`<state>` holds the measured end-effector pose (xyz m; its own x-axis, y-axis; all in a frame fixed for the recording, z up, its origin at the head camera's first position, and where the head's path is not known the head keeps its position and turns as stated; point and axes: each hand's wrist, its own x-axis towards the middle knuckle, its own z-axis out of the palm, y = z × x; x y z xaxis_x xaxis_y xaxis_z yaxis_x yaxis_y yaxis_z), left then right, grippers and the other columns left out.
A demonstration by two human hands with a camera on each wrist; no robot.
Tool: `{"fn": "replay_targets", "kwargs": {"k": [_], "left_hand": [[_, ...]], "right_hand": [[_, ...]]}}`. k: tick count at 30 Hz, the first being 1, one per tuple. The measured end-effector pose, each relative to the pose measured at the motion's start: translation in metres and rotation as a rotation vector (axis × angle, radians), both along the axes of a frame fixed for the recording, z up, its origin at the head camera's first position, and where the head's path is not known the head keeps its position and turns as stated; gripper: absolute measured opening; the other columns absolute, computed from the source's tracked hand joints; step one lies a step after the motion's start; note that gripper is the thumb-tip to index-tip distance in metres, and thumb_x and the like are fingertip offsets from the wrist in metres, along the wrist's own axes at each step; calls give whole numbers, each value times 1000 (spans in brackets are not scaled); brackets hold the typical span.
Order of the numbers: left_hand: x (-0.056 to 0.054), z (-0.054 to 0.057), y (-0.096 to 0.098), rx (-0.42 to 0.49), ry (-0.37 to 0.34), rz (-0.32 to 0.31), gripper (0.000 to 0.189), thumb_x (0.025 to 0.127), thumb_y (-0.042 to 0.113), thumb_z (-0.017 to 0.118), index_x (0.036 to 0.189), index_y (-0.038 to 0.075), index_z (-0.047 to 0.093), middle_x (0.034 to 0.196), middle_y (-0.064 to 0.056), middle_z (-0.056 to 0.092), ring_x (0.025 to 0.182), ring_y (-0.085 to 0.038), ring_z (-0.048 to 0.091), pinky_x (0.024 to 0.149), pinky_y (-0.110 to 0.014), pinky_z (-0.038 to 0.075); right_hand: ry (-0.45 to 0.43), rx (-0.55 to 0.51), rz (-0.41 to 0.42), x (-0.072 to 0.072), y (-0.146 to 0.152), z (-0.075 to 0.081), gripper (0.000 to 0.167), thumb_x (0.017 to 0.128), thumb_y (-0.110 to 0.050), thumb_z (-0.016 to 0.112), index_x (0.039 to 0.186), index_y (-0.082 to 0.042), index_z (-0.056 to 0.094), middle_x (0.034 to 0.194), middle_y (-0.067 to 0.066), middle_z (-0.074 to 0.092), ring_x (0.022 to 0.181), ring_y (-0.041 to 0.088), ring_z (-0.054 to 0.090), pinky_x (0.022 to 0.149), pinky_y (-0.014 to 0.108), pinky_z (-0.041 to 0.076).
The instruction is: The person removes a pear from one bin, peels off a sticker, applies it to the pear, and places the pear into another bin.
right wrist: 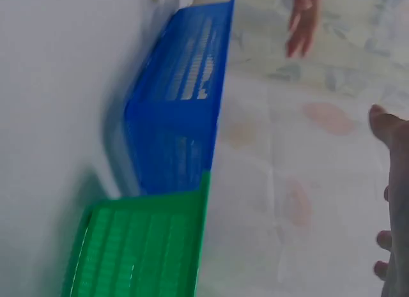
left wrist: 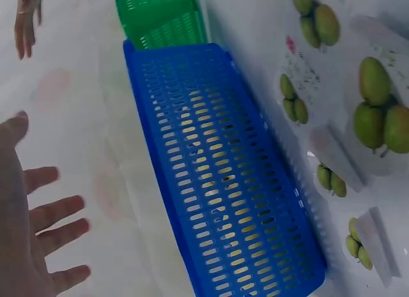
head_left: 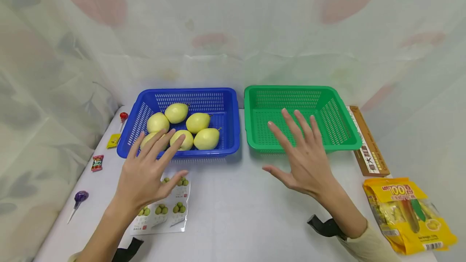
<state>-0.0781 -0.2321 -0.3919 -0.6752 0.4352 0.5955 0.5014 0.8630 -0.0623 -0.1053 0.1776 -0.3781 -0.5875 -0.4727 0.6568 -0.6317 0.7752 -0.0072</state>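
My left hand (head_left: 145, 173) hovers with spread fingers in front of the blue basket (head_left: 233, 132), its fingertips overlapping the front rim in the head view. Several pale yellow-green pears (head_left: 206, 138) lie inside that basket; one is partly hidden behind my fingers. To the right, my right hand (head_left: 306, 161) is held up with fingers spread and nothing in it. Its fingers overlap the green basket (head_left: 348, 136), where no contents show. In the left wrist view the left hand (left wrist: 32, 227) appears beside the blue basket (left wrist: 223, 175), above its rim.
A clear sheet printed with green fruit (head_left: 169, 213) lies under the left forearm. Lollipops (head_left: 78, 201) and small wrapped candies (head_left: 97, 163) line the left edge. At the right are a long brown box (head_left: 369, 144) and a yellow candy bag (head_left: 407, 217). Patterned curtains hang behind.
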Motion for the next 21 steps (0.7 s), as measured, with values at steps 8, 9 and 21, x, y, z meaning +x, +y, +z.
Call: {"fn": "replay_targets", "kwargs": {"k": [8,9,21], "left_hand": [[-12,3,-23,251,-208,42,43,97,28,77,136,11,73,139,-14,73,130,-41,67,99,-66,60],[-14,3,-28,295,-240,55,42,96,22,80,135,9,74,139,-15,72,131,-42,66,99,-67,59],[-44,-13,-117,597,-574,211,46,105,21,73,144,-1,64,156,-35,52,143,-61,46,102,-85,45]], "right_hand": [[-361,-146,238,-27,-31,19,76,102,-53,70,165,-18,44,173,11,42,160,36,38,127,67,40],[-425,-172,270,-32,-35,21,74,101,-46,75,163,-18,46,172,9,44,159,34,39,127,65,41],[-1072,-288,487,-121,-99,26,40,105,-24,72,143,-12,65,150,6,64,140,29,61,120,45,55]]}}
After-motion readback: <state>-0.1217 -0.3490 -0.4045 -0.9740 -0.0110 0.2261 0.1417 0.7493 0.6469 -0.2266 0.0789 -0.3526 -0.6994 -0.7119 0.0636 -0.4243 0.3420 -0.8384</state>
